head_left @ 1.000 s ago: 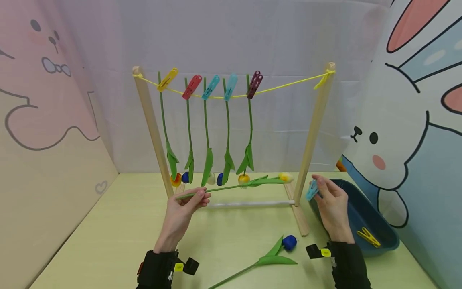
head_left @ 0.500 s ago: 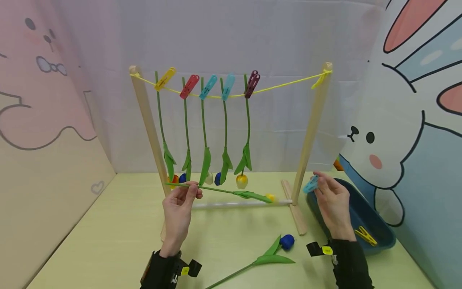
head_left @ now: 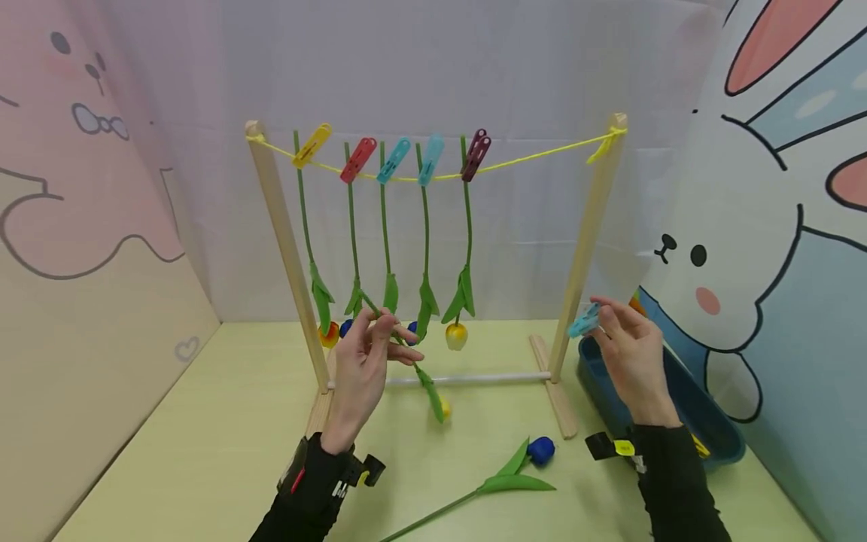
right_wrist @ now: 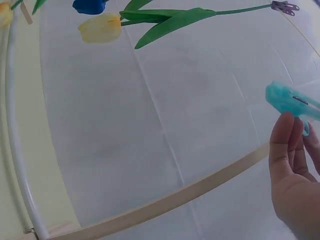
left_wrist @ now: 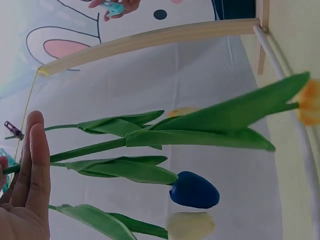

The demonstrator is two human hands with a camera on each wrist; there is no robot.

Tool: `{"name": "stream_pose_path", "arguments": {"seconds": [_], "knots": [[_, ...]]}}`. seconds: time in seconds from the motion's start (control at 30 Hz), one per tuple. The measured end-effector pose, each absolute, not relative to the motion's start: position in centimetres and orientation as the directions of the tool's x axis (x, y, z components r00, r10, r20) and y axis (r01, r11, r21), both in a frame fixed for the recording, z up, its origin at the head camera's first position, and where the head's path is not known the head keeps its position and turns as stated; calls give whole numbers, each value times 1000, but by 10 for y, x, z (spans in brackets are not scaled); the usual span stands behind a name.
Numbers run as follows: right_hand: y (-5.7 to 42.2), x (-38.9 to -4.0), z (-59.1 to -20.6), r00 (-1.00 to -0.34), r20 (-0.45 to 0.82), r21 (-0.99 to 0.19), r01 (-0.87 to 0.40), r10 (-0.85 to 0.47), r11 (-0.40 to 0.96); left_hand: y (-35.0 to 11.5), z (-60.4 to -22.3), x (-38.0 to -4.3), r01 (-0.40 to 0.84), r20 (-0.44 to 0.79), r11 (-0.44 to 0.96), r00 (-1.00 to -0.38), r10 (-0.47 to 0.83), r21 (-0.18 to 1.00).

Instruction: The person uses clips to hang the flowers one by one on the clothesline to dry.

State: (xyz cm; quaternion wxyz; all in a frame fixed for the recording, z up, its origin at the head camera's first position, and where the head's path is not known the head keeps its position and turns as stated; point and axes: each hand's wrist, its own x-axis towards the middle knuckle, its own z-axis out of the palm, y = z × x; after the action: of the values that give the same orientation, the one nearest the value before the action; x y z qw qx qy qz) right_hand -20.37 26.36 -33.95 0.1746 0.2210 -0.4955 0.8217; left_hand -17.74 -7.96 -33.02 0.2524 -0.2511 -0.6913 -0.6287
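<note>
My left hand pinches the green stem of a yellow artificial tulip, whose bloom points down and away. In the left wrist view the tulip's leaves spread in front of the hanging flowers. My right hand holds a light blue clothespin between thumb and fingers, near the rack's right post. Several tulips hang bloom-down from a yellow string, each clipped by a clothespin, the rightmost by a dark red clothespin. A blue tulip lies on the table.
The string runs between two wooden posts, the right post standing on a wooden foot. A white rod joins the posts low down. At the right a dark blue basin holds a yellow clothespin, partly hidden by my wrist.
The tulip in my left hand has swung from lying level to slanting down, and that hand has moved up and right. My right hand has risen slightly with the clothespin.
</note>
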Motion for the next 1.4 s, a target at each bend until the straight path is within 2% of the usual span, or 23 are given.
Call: {"name": "stream_pose_path", "arguments": {"seconds": [0.2, 0.33, 0.47, 0.73, 0.97, 1.07, 1.4], "knots": [[263, -206, -319, -830, 553, -761, -537, 69, -364, -68, -317, -184, 729, 710, 76, -681, 180, 680], [261, -211, -308, -812, 576, -765, -576, 94, -288, -58, -309, -186, 728, 692, 70, -673, 262, 682], [258, -218, -298, -779, 612, -725, -622, 137, -295, -50, -303, -189, 709, 666, 50, -681, 304, 703], [249, -231, -271, -683, 705, -646, -730, 192, -223, -35, -296, -199, 680, 637, 82, -717, 282, 729], [241, -244, -244, -588, 789, -567, -809, 179, -156, -19, -282, -210, 631, 599, 88, -765, 237, 771], [235, -248, -231, -570, 806, -548, -821, 162, -161, -12, -275, -214, 606, 575, 82, -783, 236, 791], [213, -256, -188, -546, 830, -528, -835, 112, -156, 10, -255, -230, 617, 589, 40, -768, 251, 786]]}}
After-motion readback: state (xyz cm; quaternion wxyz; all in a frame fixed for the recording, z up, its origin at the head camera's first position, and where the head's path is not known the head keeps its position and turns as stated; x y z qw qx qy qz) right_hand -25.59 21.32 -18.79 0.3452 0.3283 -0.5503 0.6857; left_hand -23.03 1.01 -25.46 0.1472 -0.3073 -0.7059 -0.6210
